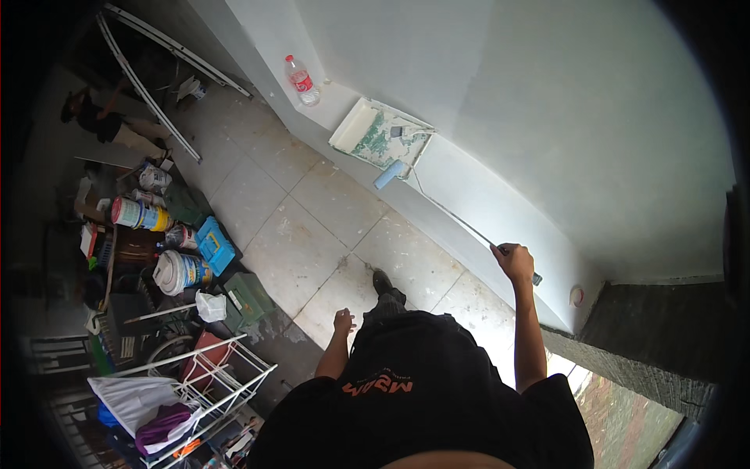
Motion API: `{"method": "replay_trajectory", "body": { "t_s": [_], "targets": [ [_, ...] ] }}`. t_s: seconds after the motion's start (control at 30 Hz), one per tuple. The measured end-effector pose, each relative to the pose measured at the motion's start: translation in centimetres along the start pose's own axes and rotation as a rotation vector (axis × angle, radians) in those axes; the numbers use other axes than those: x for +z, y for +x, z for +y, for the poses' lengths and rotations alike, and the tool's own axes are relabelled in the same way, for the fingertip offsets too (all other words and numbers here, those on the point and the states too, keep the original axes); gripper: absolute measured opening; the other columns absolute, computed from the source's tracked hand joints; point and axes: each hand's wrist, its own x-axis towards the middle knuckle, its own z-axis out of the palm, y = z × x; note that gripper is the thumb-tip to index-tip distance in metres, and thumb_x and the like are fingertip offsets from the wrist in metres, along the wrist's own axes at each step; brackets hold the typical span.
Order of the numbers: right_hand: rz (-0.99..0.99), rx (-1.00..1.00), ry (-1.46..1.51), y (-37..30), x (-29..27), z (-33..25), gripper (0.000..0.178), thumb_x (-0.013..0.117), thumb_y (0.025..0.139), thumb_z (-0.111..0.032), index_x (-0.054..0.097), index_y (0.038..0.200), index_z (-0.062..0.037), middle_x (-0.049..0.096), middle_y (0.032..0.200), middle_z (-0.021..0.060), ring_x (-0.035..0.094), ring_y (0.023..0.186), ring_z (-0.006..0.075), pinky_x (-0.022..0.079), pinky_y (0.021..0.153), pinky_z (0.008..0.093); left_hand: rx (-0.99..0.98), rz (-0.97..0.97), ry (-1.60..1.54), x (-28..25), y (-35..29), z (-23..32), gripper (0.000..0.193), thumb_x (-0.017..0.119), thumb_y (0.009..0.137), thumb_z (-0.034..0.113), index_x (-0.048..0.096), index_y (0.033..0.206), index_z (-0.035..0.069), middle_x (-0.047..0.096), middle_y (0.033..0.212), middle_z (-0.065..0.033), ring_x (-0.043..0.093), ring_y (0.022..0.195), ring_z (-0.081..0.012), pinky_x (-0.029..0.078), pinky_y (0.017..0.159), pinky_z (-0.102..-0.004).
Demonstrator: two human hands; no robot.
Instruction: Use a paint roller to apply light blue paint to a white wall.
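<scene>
My right hand (514, 262) is closed around the dark handle of a paint roller, whose thin metal rod (461, 219) reaches toward the upper left. Its pale blue roller head (388, 175) is just off the lower corner of a paint tray (341, 138). Whitish and green paint marks the tray, and a small dark grey object (397, 131) lies in it. The tray rests on a white ledge along the wall. Low beside my body, my left hand (344, 321) hangs with loosely bent fingers and nothing visible in it.
A plastic bottle (302, 80) with a red cap stands on the ledge beyond the tray. Paint buckets (181, 272), a blue toolbox (215, 245) and a white drying rack (234, 383) crowd the left. Farther off, a person (105, 117) is near a ladder (144, 90).
</scene>
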Motion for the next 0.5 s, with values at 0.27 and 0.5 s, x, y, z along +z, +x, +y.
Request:
{"method": "replay_trajectory", "body": {
  "t_s": [0.27, 0.5],
  "targets": [
    [0.139, -0.326, -0.378, 15.7, -9.5, -6.2, 0.017, 0.068, 0.072, -0.029, 0.067, 0.075, -0.0122, 0.064, 0.067, 0.0057, 0.062, 0.06, 0.0231, 0.05, 0.057, 0.0334, 0.484, -0.108, -0.065, 4.0, 2.5, 23.0, 0.039, 0.041, 0.091, 0.036, 0.044, 0.116, 0.007, 0.064, 0.092, -0.0101, 0.059, 0.052, -0.0152, 0.042, 0.039, -0.0254],
    [-0.036, -0.545, -0.717, 27.4, -11.1, -15.0, 0.017, 0.075, 0.06, -0.023, 0.066, 0.07, -0.014, 0.064, 0.066, 0.0035, 0.063, 0.062, 0.0199, 0.05, 0.057, 0.0303, 0.717, -0.192, -0.204, 5.5, -2.5, 34.9, 0.043, 0.038, 0.092, 0.042, 0.042, 0.121, 0.01, 0.061, 0.099, -0.008, 0.058, 0.06, -0.0124, 0.045, 0.051, -0.024]
  ]
}}
